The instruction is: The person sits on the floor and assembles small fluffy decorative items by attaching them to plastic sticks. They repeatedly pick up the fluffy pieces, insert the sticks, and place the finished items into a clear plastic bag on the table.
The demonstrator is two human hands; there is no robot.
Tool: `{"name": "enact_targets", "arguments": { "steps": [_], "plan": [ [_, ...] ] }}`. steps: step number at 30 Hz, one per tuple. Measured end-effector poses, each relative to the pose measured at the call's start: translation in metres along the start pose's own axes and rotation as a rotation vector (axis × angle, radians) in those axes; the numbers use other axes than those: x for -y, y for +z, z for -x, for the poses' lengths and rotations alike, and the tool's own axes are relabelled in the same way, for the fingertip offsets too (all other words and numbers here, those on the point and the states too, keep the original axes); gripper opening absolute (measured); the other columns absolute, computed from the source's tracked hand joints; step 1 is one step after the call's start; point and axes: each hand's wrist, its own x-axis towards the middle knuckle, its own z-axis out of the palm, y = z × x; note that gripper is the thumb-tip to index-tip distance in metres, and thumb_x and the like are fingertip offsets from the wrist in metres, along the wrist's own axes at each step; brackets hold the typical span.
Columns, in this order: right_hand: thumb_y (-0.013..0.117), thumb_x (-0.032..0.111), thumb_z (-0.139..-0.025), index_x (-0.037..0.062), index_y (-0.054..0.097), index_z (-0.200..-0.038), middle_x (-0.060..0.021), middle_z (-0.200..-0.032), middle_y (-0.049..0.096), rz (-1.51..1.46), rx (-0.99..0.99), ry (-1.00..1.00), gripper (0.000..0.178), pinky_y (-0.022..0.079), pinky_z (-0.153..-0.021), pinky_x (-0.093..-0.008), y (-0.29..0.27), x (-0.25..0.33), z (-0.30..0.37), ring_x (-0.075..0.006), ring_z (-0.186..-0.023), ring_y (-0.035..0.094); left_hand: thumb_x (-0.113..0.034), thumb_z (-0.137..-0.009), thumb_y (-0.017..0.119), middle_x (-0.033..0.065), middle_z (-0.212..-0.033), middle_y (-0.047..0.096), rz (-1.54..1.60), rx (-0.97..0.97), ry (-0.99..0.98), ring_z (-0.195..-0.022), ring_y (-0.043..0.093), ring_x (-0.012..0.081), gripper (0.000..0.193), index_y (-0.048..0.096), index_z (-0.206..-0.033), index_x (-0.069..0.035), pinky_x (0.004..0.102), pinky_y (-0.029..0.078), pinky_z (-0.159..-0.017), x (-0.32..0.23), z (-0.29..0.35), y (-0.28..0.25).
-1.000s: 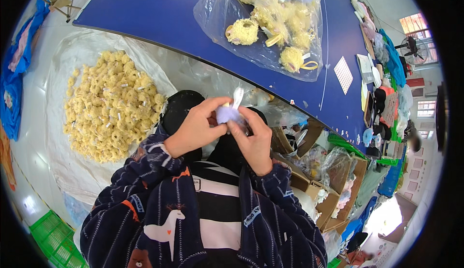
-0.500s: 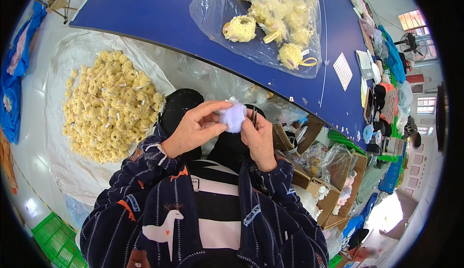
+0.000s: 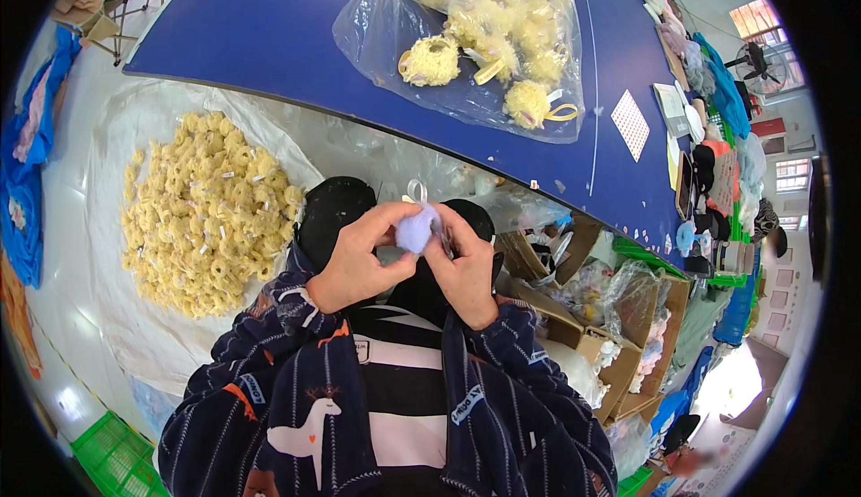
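Observation:
Above my lap is a small lavender plush piece (image 3: 416, 231) with a pale ribbon loop (image 3: 417, 190) standing up from its top. My left hand (image 3: 360, 259) pinches its left side between thumb and fingers. Closed on its right side is my right hand (image 3: 464, 268), thumb and fingertips against the fabric. A slim dark metal tool (image 3: 446, 240), partly hidden, shows among the right fingers; its kind is hard to make out now. On the floor to the left lies a big heap of yellow fluffy plush pieces (image 3: 211, 210), several with small white tags.
A blue table (image 3: 269, 30) spans the far side. On it lie a clear plastic bag (image 3: 377, 26) of yellow and lavender plush pieces and a white dotted sheet (image 3: 630, 126). Cardboard boxes (image 3: 619, 376) stand at the right; a green crate (image 3: 117, 457) sits lower left.
The lavender piece has been turned, so its ribbon loop now points up. My right fingers have shifted over its right side, and the dark tool is less visible.

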Motion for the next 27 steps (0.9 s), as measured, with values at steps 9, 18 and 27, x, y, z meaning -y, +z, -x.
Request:
{"name": "enact_targets", "arguments": {
  "steps": [9, 18, 27],
  "plan": [
    [0.069, 0.008, -0.073, -0.0009, 0.054, -0.110, -0.0139, -0.085, 0.064, 0.113, 0.134, 0.000, 0.041, 0.049, -0.065, -0.0268, -0.011, 0.023, -0.004, -0.0172, -0.071, 0.064, 0.004, -0.081, 0.048, 0.0092, -0.113, 0.056, 0.173, 0.055, -0.138, -0.098, 0.055, 0.0119, 0.042, 0.047, -0.123, 0.001, 0.0247, 0.045, -0.084, 0.007, 0.001, -0.012],
    [0.064, 0.009, -0.083, -0.0018, 0.054, -0.108, -0.0047, -0.086, 0.060, -0.381, 0.164, 0.216, 0.029, 0.040, -0.053, -0.0198, -0.017, 0.020, -0.005, -0.0057, -0.062, 0.051, 0.005, -0.082, 0.051, 0.0076, -0.119, 0.050, 0.907, -0.027, -0.285, -0.108, 0.049, 0.0148, 0.045, 0.041, -0.125, -0.004, 0.0298, 0.041, -0.093, 0.001, -0.002, -0.001],
    [0.063, 0.009, -0.081, 0.0001, 0.051, -0.119, -0.0024, -0.090, 0.062, -0.063, 0.145, 0.121, 0.041, 0.036, -0.053, -0.0169, -0.024, 0.024, -0.011, -0.0016, -0.060, 0.045, 0.006, -0.076, 0.053, 0.0061, -0.108, 0.054, 0.453, -0.039, -0.195, -0.093, 0.055, 0.0116, 0.042, 0.051, -0.117, -0.002, 0.0246, 0.046, -0.081, -0.001, -0.007, -0.006]
  ]
}}
